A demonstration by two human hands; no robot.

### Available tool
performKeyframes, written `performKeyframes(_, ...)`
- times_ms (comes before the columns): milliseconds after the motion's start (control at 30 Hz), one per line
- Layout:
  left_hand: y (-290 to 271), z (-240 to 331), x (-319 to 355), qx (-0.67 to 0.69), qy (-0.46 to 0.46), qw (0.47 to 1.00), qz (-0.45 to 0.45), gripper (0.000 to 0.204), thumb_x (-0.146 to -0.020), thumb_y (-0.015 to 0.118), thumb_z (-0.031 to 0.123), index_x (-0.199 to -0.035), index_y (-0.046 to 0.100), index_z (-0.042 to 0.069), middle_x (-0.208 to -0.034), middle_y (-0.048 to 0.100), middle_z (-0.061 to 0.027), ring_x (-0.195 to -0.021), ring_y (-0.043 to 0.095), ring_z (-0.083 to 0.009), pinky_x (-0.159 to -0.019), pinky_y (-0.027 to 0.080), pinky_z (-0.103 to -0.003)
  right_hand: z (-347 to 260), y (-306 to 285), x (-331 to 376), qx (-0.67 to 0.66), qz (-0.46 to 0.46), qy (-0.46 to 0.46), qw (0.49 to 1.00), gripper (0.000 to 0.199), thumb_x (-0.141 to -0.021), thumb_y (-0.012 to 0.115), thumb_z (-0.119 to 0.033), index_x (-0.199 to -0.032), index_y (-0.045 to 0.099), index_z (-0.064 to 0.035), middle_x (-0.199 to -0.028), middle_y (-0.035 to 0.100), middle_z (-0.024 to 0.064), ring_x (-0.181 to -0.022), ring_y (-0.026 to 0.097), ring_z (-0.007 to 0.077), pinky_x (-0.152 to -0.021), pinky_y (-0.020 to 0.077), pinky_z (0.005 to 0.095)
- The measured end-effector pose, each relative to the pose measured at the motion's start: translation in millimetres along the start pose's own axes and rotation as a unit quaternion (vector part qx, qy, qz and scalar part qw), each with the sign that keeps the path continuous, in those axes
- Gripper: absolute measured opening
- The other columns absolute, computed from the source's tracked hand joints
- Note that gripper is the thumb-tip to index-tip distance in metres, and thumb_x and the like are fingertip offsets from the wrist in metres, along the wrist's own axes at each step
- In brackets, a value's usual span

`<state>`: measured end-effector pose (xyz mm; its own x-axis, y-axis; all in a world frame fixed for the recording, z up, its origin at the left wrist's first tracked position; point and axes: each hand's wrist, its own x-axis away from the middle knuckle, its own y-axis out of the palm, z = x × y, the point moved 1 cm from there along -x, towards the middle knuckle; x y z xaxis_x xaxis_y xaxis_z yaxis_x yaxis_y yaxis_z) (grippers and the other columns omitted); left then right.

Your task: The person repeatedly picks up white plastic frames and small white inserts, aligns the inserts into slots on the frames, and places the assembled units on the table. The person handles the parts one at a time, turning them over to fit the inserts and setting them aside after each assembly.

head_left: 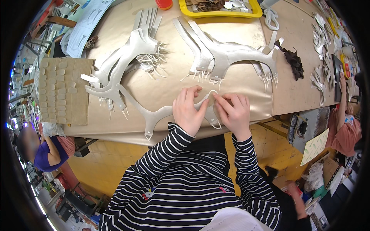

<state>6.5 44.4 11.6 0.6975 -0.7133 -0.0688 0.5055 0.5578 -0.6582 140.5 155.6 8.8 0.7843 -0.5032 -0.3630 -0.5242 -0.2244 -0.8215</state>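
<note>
A pale silver-beige, branching strap piece [152, 116], like a cut shoe upper, lies along the near side of the covered table. My left hand [187, 109] grips its right-hand part, thumb and fingers closed around it. My right hand [233, 111] is closed in a pinch at the piece's right end, by a small white cord loop [211, 92] that stands up between the hands. What exactly the right fingertips hold is partly hidden. Similar pieces with white cord ends lie in a left stack [140, 44] and a right stack [235, 54] beyond my hands.
Cardboard [86, 100] with rows of pale oval patches lies at the left. A yellow tray [219, 15] of small parts and a red container [164, 4] stand at the back. Dark scraps [291, 63] lie right. One person [52, 152] is at left, another [343, 131] at right.
</note>
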Motion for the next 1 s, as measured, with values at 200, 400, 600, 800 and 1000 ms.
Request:
performKeyframes(200, 3.5, -1.2, 2.4, -0.011, -0.01, 1.0, -0.007, 0.03, -0.082, 0.075, 0.018, -0.109, 0.063, 0.012, -0.095, 0.062, -0.0029, -0.092, 0.061, -0.0222, -0.078, 0.04, -0.038, -5.1, -1.1, -5.5, 0.034, -0.018, 0.009, 0.999, 0.035, -0.08, 0.079, -0.026, -0.115, 0.077, -0.0199, -0.098, 0.058, -0.0003, -0.101, 0.053, 0.0213, -0.087, 0.0405, 0.0381)
performKeyframes(400, 6.3, -4.1, 4.7, -0.019, 0.014, 1.0, 0.002, 0.027, -0.084, 0.074, 0.019, -0.109, 0.065, 0.014, -0.098, 0.062, -0.0029, -0.094, 0.06, -0.023, -0.08, 0.039, -0.039, -0.3, -6.0, -9.4, -0.008, -0.045, 0.003, 0.999, 0.036, -0.08, 0.079, -0.027, -0.115, 0.077, -0.0181, -0.101, 0.058, 0.002, -0.104, 0.054, 0.0239, -0.09, 0.0417, 0.0394)
performKeyframes(600, -0.5, -11.5, 13.9, -0.056, 0.105, 0.993, -0.014, 0.034, -0.085, 0.075, 0.021, -0.118, 0.071, 0.017, -0.108, 0.061, -0.0031, -0.094, 0.058, -0.0241, -0.081, 0.04, -0.038, -2.1, -5.2, -4.0, -0.048, -0.039, 0.033, 0.998, 0.038, -0.081, 0.078, -0.024, -0.119, 0.075, -0.0156, -0.103, 0.06, 0.0039, -0.103, 0.056, 0.026, -0.089, 0.0436, 0.04)
performKeyframes(800, -7.5, -14.5, 21.6, -0.032, 0.107, 0.993, -0.029, 0.037, -0.079, 0.081, 0.018, -0.116, 0.077, 0.018, -0.108, 0.062, -0.0032, -0.09, 0.053, -0.0229, -0.082, 0.043, -0.037, 2.2, -5.9, -8.0, -0.094, -0.052, 0.054, 0.993, 0.039, -0.08, 0.077, -0.02, -0.118, 0.074, -0.0122, -0.103, 0.062, 0.0062, -0.103, 0.056, 0.0276, -0.092, 0.0436, 0.0408)
performKeyframes(1000, -2.6, -11.9, 24.7, -0.103, 0.15, 0.983, 0.009, 0.037, -0.078, 0.082, 0.021, -0.114, 0.078, 0.021, -0.11, 0.063, -0.0002, -0.092, 0.054, -0.0219, -0.082, 0.043, -0.037, 2.0, -5.9, -9.5, -0.088, -0.059, 0.053, 0.993, 0.036, -0.08, 0.077, -0.017, -0.115, 0.075, -0.0132, -0.102, 0.062, 0.0052, -0.104, 0.055, 0.0269, -0.092, 0.0429, 0.0405)
